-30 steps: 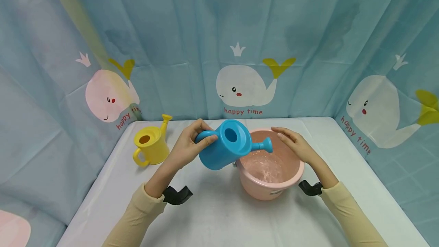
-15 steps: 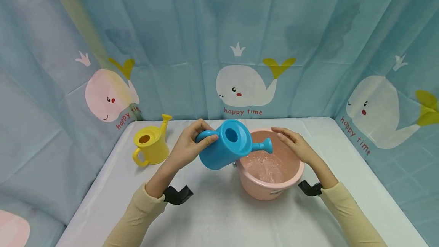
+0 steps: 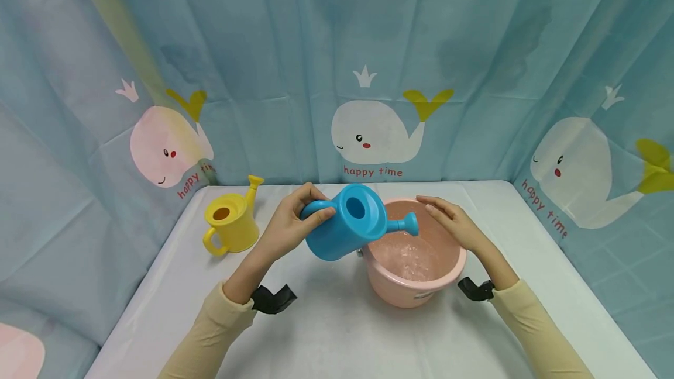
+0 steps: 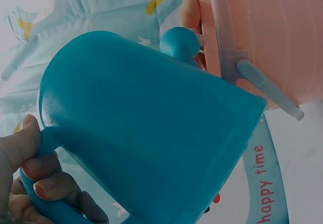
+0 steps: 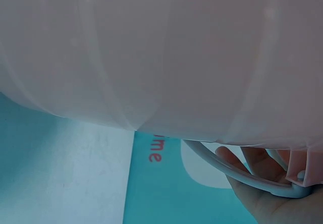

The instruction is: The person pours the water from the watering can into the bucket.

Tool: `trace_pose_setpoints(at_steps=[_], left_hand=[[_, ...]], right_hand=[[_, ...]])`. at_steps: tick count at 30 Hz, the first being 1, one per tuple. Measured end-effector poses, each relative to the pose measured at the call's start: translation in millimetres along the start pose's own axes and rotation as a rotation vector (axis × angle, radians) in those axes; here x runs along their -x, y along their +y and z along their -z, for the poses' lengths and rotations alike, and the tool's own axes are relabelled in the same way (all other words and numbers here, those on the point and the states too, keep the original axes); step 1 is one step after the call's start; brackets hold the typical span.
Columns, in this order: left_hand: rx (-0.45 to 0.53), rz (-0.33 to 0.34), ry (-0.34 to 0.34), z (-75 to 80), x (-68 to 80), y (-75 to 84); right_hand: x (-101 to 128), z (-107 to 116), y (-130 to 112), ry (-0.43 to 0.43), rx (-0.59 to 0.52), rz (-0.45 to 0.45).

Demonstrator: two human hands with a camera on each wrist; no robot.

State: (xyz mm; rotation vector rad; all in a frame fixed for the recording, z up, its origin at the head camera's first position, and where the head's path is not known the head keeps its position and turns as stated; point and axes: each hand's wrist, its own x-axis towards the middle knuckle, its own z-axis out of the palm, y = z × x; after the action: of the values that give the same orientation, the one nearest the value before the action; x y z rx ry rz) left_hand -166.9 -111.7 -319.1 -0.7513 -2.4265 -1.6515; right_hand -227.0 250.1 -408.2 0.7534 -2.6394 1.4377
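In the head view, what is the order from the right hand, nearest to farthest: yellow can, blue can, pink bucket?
1. Pink bucket: right hand at rim.
2. Blue can: held left of the bucket.
3. Yellow can: at far left.

Plain beige sleeves (image 3: 197,344) are worn with a curved black piece (image 3: 274,299) at each cuff (image 3: 227,304).

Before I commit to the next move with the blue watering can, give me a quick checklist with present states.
1. Left hand gripping the blue watering can by its handle: ok.
2. Spout end over the pink bucket: ok.
3. Right hand at the bucket's rim: ok.
4. Water below that rim: ok.
5. Yellow watering can upright, apart from the bucket: ok.
6. Water remaining inside the blue can: cannot tell; its top opening looks dark.
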Motion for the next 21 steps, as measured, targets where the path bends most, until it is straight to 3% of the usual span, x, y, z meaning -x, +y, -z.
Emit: trace_pose_setpoints(at_steps=[21], left_hand=[[-0.021,0.016,0.012,-1.7,-0.9,0.6]], right_hand=[[0.1,0.2,-1.1,-0.001,0.005,-0.008]])
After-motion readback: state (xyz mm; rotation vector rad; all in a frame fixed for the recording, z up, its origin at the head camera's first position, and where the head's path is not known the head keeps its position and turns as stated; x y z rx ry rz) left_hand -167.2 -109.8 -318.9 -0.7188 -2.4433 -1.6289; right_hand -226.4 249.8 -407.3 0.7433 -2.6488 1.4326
